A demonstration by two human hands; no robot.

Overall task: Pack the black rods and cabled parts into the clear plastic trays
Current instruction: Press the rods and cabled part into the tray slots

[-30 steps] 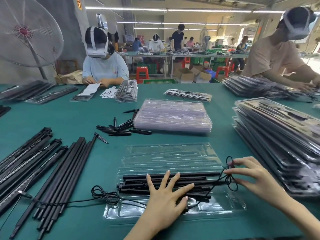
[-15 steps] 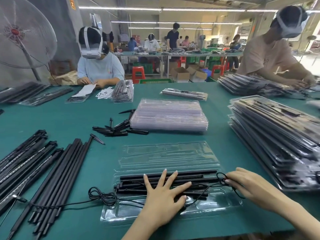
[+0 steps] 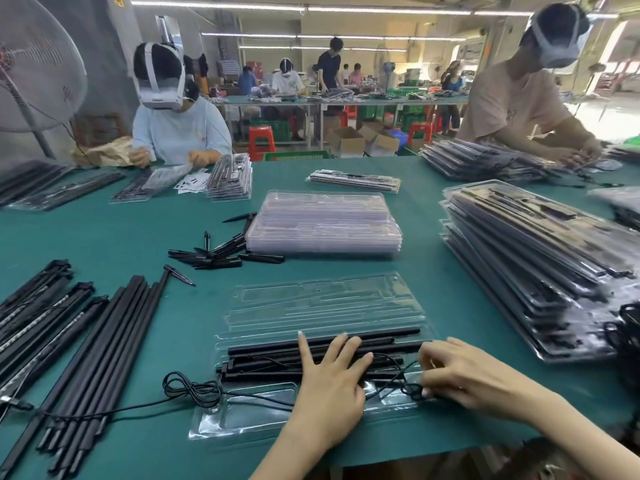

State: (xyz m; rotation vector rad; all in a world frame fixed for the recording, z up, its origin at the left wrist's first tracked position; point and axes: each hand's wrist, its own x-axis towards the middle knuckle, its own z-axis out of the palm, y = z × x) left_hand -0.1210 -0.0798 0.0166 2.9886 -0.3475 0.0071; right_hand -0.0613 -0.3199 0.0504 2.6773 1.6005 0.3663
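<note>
Rods point(image 3: 322, 355) sit in the near half of an open clear tray point(image 3: 242, 420), long axis left-right, parallel to the tabletop point(image 3: 104, 230) front edge. Left hand point(image 3: 329, 386) lies flat on them, fingers spread, pressing down. Right hand point(image 3: 464, 372) at the tray's right end, fingers curled, pinching a small bundle of black cable point(image 3: 412, 391) just over the tray's front pocket. Cable runs left under the left hand to a loose coil point(image 3: 190, 389) at the tray's left edge, then on across the tabletop toward loose rods point(image 3: 104, 341); those lie diagonally, far ends pointing up-right. Tray lid point(image 3: 322, 303) folded open behind, flat. Stack of empty trays point(image 3: 325, 223) further back, short black spikes point(image 3: 214, 254) just left of it. Packed trays point(image 3: 536, 258) piled on the right.
</note>
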